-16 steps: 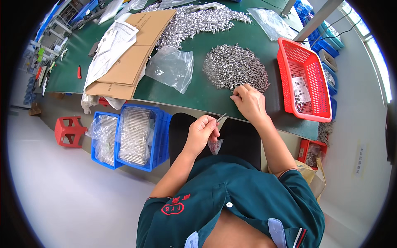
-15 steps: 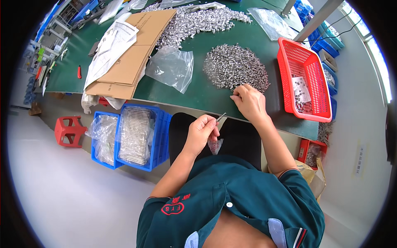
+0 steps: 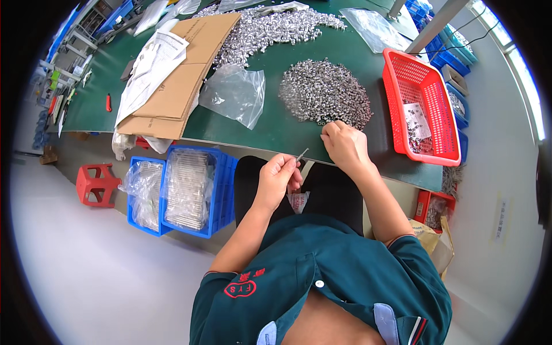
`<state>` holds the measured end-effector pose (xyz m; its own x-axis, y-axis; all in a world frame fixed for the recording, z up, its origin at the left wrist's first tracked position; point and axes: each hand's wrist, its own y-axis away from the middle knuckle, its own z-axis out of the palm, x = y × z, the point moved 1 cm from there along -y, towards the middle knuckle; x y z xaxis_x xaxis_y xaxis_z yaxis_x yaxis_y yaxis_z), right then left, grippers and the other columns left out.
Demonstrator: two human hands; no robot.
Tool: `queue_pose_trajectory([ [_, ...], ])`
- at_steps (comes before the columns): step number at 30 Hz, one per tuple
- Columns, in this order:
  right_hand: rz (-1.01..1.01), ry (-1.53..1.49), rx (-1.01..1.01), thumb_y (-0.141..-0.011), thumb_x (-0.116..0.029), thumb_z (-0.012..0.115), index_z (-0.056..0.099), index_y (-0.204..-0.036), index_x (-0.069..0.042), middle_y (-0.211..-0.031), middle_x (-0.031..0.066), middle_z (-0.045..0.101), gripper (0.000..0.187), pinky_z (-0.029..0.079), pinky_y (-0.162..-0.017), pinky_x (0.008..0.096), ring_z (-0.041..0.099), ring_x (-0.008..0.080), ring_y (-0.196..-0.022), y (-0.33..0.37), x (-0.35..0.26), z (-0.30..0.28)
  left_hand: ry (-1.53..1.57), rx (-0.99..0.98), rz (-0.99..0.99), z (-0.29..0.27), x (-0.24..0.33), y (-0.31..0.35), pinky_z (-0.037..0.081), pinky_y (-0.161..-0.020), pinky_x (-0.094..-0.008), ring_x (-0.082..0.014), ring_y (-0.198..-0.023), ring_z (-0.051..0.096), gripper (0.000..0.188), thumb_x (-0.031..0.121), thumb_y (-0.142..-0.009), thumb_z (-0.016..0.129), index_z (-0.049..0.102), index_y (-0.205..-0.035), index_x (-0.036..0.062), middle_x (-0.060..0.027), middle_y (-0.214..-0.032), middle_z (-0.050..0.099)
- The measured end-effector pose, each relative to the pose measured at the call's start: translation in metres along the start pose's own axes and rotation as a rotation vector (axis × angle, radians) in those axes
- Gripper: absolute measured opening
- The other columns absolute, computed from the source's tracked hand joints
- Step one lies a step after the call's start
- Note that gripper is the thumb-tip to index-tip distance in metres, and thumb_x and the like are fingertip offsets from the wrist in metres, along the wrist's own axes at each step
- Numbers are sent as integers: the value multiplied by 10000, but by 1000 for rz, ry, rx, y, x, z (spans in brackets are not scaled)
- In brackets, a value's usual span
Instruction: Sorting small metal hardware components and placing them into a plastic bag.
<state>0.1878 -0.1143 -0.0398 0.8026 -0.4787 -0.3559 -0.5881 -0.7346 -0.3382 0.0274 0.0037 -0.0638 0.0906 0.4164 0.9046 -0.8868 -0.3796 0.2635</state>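
Two hands (image 3: 275,177) (image 3: 346,145), one rod (image 3: 302,154), two metal heaps (image 3: 326,92) (image 3: 276,30)

I have a green-topped bench (image 3: 270,123) across the upper half of my feed, its near edge bowed by the lens. Below its left end I make out a dull grey-beige floor (image 3: 112,154), and a red plastic stool (image 3: 87,185) near the crates (image 3: 223,192) there. A wide pale surface (image 3: 103,276) fills my lower left; I can't tell whether it is wall or floor. On the right I see a pale wall (image 3: 494,149) with a small paper sign (image 3: 502,221), and higher up a window (image 3: 527,86) glowing nearly white. A grey post (image 3: 440,26) slants through my upper right; shelving (image 3: 70,49) sits small at upper left.
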Motion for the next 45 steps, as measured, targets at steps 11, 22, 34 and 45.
queue_pose_trajectory([
  [11,101,-55,40,-773,-182,670,595,-782,-79,-768,73,607,127,492,-613,400,616,292,-711,2,0,3,-16,18,-3,-1,-2,2,441,-519,-213,-93,-534,510,164,152,-952,493,555,-914,4,-46,-665,579],
  [22,446,-1107,-287,-848,-68,636,616,-903,9,-742,-17,580,97,435,-577,198,526,47,-641,14,-17,-11,-52,18,11,6,5,3,436,-490,-198,-72,-527,525,147,135,-953,488,566,-904,21,-32,-653,579],
  [34,429,-1085,-312,-830,-24,644,613,-915,-2,-739,-7,591,94,446,-575,193,552,51,-648,19,-21,-20,-129,-7,41,6,5,6,445,-503,-196,-65,-536,529,141,127,-949,494,574,-901,21,-27,-658,584],
  [45,165,-924,-305,-801,37,641,616,-910,-2,-765,6,602,118,478,-623,211,577,60,-688,22,-18,-38,-183,-69,53,6,8,8,452,-517,-200,-63,-552,540,131,101,-932,520,601,-899,4,-24,-657,595],
])
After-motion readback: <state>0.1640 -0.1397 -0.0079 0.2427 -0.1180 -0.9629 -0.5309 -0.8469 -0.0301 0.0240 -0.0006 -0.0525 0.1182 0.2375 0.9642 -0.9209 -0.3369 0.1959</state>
